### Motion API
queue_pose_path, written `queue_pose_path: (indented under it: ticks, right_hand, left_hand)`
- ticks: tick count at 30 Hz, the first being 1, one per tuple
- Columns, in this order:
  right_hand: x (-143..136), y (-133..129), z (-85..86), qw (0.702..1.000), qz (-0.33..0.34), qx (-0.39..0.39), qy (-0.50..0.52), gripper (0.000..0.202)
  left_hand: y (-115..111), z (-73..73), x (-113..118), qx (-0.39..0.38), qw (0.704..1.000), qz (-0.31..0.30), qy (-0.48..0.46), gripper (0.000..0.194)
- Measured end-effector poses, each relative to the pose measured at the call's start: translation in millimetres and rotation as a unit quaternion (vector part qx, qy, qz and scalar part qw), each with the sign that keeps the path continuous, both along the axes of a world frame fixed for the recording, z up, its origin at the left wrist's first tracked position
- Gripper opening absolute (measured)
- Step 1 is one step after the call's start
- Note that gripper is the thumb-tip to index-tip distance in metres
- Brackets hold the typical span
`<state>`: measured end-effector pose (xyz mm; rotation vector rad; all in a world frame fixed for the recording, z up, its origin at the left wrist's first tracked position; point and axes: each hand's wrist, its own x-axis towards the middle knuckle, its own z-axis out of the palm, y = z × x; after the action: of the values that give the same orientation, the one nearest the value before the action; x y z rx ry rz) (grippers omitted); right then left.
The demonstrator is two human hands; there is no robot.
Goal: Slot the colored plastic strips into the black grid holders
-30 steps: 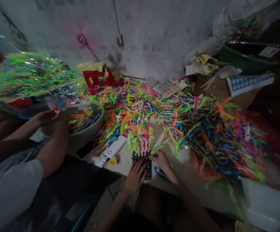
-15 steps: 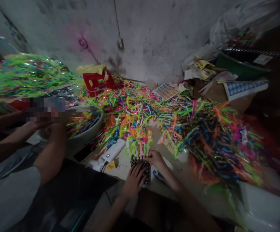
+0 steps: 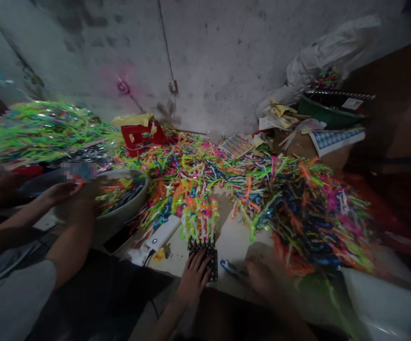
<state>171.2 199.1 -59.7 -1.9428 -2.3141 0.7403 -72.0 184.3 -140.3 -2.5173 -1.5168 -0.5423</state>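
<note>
My left hand (image 3: pixel 192 274) lies flat with its fingers stretched over a black board with holes (image 3: pixel 211 267) near the table's front edge. Several soft, brightly coloured plastic pieces (image 3: pixel 200 220) in yellow-green, white, orange and pink lie in a row, their near ends at the board's far edge. To the right, my right hand (image 3: pixel 262 277) is low over the table and smeared by motion. A thin blue item (image 3: pixel 229 267) lies just left of its fingertips; whether the fingers touch it is unclear.
A heap of multicoloured plastic pieces (image 3: pixel 290 208) spreads across the back and right. A white power bank (image 3: pixel 163 233) with a cable lies left of the board. Further left, a co-worker's arms (image 3: pixel 72 227) reach by a white bowl (image 3: pixel 120 208) of pieces. A red box (image 3: pixel 143 137) stands behind.
My right hand has left the board's far right corner and moved right and toward me, beside the blue item. My left hand stays on the board. The view has shifted slightly.
</note>
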Motion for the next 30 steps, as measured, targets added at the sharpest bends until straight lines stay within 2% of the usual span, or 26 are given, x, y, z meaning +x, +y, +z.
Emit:
queue_pose_path:
  ticks: [3,8,12,16,19,23,26,30]
  right_hand:
    - [20,-25,-10.5,0.994,-0.015,-0.053,-0.092,0.033]
    - [52,-40,-24.4,0.996,-0.084,-0.008,-0.042,0.025]
    - [83,-42,-20.4,0.982,-0.145,-0.010,0.121,0.022]
    - [97,-36,-15.1,0.928,-0.158,-0.019,0.338,0.024]
    - [95,-24,-17.2,0.894,-0.177,-0.014,0.411,0.028]
    - [80,2,-25.1,0.858,-0.185,0.011,0.478,0.041]
    - [62,20,-31.7,0.821,-0.168,-0.029,0.545,0.047]
    - [40,35,-38.8,0.803,-0.155,-0.073,0.571,0.046]
  left_hand:
    - [-6,-0.2,12,0.010,1.000,-0.009,0.023,0.044]
    - [-15,-8.7,31,0.048,0.998,-0.002,0.034,0.046]
    - [-23,-7.0,49,0.032,0.999,-0.031,0.023,0.055]
    - [-24,2.3,88,-0.025,0.998,-0.057,-0.004,0.072]
    - [-19,2.0,130,-0.032,0.996,-0.075,-0.020,0.068]
    - [-16,-7.8,174,-0.010,0.996,-0.071,-0.053,0.046]
    - [-21,-9.3,185,-0.008,0.996,-0.062,-0.059,0.045]
    - [-24,-4.6,183,-0.030,0.995,-0.064,-0.064,0.048]
